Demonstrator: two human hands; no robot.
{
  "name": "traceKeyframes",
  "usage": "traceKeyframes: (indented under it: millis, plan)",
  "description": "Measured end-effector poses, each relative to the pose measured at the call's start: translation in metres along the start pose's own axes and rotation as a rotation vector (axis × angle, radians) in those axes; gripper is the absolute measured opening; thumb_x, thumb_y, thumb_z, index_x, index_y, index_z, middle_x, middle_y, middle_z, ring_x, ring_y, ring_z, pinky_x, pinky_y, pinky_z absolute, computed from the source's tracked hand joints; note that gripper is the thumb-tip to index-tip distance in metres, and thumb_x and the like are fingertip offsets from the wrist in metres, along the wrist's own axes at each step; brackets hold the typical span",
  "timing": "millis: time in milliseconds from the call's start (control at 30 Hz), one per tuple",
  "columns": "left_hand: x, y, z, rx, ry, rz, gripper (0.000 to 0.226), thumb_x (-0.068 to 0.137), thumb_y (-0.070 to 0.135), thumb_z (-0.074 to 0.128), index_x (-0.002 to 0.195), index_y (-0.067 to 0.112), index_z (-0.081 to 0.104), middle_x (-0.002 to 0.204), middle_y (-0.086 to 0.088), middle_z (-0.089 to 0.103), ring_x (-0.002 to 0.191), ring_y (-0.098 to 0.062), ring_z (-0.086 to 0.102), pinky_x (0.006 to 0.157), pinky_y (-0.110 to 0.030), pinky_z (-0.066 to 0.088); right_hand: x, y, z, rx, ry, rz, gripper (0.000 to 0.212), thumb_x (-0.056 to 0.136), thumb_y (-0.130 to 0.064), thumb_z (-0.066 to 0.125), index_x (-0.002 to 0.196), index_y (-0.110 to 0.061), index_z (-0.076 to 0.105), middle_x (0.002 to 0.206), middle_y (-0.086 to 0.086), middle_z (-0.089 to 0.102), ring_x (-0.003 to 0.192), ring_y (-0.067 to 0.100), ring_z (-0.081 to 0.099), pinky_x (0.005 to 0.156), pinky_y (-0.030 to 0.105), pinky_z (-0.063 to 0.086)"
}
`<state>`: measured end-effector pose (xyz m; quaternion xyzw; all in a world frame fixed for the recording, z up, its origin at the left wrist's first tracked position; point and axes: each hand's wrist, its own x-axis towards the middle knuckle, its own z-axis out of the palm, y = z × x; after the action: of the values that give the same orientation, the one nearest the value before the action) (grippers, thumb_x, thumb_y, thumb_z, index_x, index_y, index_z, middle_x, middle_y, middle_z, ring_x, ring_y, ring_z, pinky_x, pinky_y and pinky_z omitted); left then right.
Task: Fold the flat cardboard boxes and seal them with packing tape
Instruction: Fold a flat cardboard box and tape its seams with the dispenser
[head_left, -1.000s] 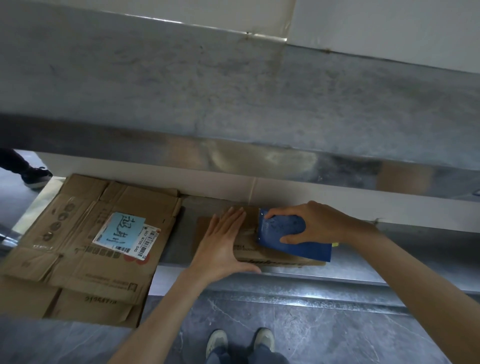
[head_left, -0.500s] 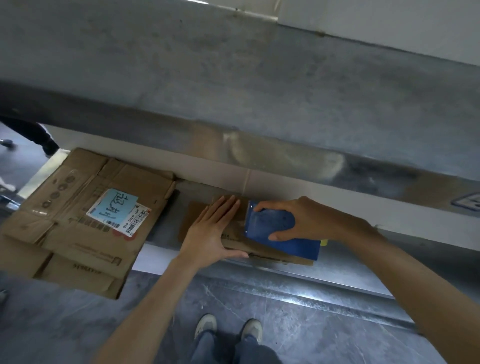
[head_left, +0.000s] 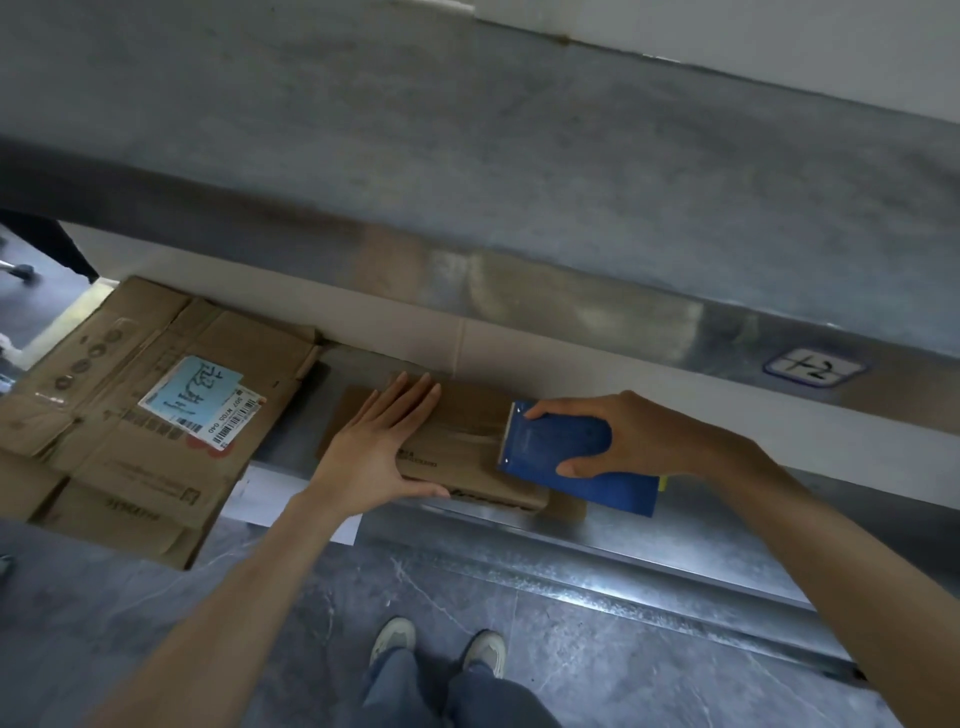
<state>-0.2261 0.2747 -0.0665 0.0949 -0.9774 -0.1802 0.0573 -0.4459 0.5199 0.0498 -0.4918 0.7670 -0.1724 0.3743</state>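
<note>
Your right hand (head_left: 623, 436) is wrapped round a blue tape dispenser (head_left: 556, 452), thumb on the near side and fingers curled over the far edge, and its toothed front edge sits on top of the small cardboard box (head_left: 467, 441). Your left hand (head_left: 384, 452) lies flat on the left part of that box, fingers straight and together, thumb along its near side. The box rests on a metal shelf (head_left: 701, 530), close against the pale back wall. A glossy band runs across the box top just left of the dispenser. A white sheet (head_left: 291, 499) sticks out over the shelf edge under your left wrist. Further left, apart from the box, sits a stack of flattened boxes (head_left: 130, 457) overhanging the shelf. It bears a blue label (head_left: 189, 389) with large handwritten characters and a white barcode label (head_left: 236, 421) whose print is too small to read surely. Dark print on the box's near edge is partly hidden by your thumb. Above you a grey upper ledge (head_left: 467, 182) juts over the shelf, carrying a blue-outlined sticker (head_left: 813, 368) with a handwritten mark. Below, your shoes (head_left: 392, 636) stand on grey marbled floor (head_left: 597, 649).
</note>
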Motion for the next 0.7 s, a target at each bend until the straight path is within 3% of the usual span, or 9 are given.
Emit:
traceKeyframes:
  millis: [267, 433, 700]
  plan:
    - [0.002, 0.001, -0.001, 0.049, -0.026, 0.0, 0.112, 0.067, 0.096, 0.039, 0.158, 0.042, 0.002, 0.167, 0.013, -0.002, 0.153, -0.009, -0.009, 0.123, -0.038, 0.012, -0.031, 0.028, -0.014, 0.015, 0.044, 0.014, 0.06, 0.08, -0.042, 0.079, 0.122, -0.07, 0.047, 0.128, -0.034, 0.056, 0.11, -0.004, 0.058, 0.094, 0.031, 0.053]
    - [0.002, 0.003, 0.0, 0.056, -0.024, -0.016, 0.112, 0.066, 0.097, 0.04, 0.158, 0.042, 0.009, 0.167, 0.015, -0.002, 0.153, -0.009, -0.007, 0.121, -0.04, 0.013, -0.051, 0.044, -0.01, 0.081, 0.054, 0.007, 0.06, 0.079, -0.042, 0.08, 0.126, -0.062, 0.051, 0.132, -0.037, 0.052, 0.12, -0.01, 0.052, 0.102, 0.022, 0.046]
    - [0.002, 0.004, 0.0, 0.06, -0.013, -0.013, 0.111, 0.067, 0.095, 0.043, 0.158, 0.04, 0.012, 0.167, 0.013, 0.001, 0.154, -0.01, -0.003, 0.121, -0.041, 0.016, -0.062, 0.064, -0.012, 0.101, 0.042, 0.062, 0.058, 0.079, -0.038, 0.081, 0.126, -0.058, 0.053, 0.128, -0.043, 0.051, 0.115, -0.016, 0.051, 0.094, 0.007, 0.042]
